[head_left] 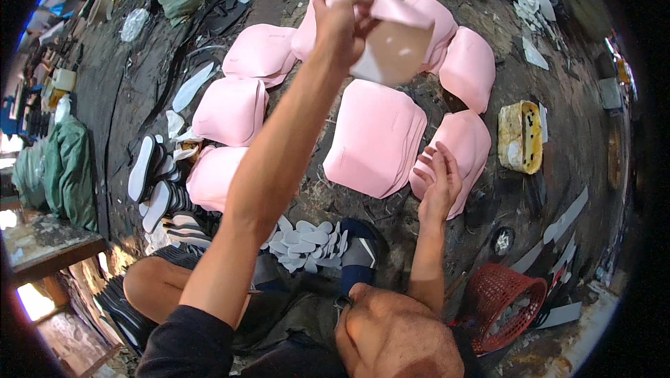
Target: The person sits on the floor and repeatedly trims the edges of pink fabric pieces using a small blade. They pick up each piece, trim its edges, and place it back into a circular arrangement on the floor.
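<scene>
My left hand [340, 26], arm stretched far forward, grips a pink sheet [380, 3] by its edge. The sheet is tilted up and shows a tan underside; it hangs above the far stacks. My right hand [440, 181] has its fingers apart and holds nothing. It hovers over or rests against the near-right pink stack [460, 134]; I cannot tell if it touches. Between the hands lies the middle stack [373, 134] of pink sheets with rounded corners. More pink stacks form a ring: left [229, 109], far left [258, 50], near left [215, 176] and far right [467, 67].
Grey oval pieces [307, 244] lie in a heap before my feet. Sandal soles [144, 165] are stacked at the left. A yellow container [520, 137] and a red mesh basket [501, 305] stand at the right. A green sack [70, 172] sits far left.
</scene>
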The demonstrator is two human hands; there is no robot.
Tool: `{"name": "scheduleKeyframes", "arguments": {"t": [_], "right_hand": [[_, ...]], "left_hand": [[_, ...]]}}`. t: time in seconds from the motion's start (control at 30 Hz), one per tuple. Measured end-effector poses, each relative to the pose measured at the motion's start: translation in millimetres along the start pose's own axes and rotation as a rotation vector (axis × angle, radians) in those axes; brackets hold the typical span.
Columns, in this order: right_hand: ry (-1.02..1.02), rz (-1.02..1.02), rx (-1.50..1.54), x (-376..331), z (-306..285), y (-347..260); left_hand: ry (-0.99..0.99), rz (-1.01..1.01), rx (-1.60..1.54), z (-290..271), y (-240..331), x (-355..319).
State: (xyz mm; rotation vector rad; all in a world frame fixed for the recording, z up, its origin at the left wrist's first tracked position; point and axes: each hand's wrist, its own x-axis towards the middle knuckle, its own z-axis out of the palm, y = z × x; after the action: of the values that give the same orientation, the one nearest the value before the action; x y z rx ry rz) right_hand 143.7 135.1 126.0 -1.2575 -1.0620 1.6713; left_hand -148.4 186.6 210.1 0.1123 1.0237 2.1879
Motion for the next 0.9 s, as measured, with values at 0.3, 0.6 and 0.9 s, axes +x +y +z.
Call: {"name": "scheduleKeyframes", "arguments": {"t": [0.3, 0.6, 0.9], "right_hand": [[-0.078, 0.059, -0.167, 1.7, 0.2, 56.5], [-0.985, -0.381, -1.018, -42.2, -1.7, 69.6], [-1.240, -0.663, -1.327, -87.0, 11.4, 139.2]], "left_hand": [[0.399, 0.053, 0.324, -108.2, -67.8, 88.1], [0.496, -0.236, 0.237, -183.7, -89.2, 39.3], [0.834, 0.157, 1.432, -252.8, -85.0, -329.9]]}}
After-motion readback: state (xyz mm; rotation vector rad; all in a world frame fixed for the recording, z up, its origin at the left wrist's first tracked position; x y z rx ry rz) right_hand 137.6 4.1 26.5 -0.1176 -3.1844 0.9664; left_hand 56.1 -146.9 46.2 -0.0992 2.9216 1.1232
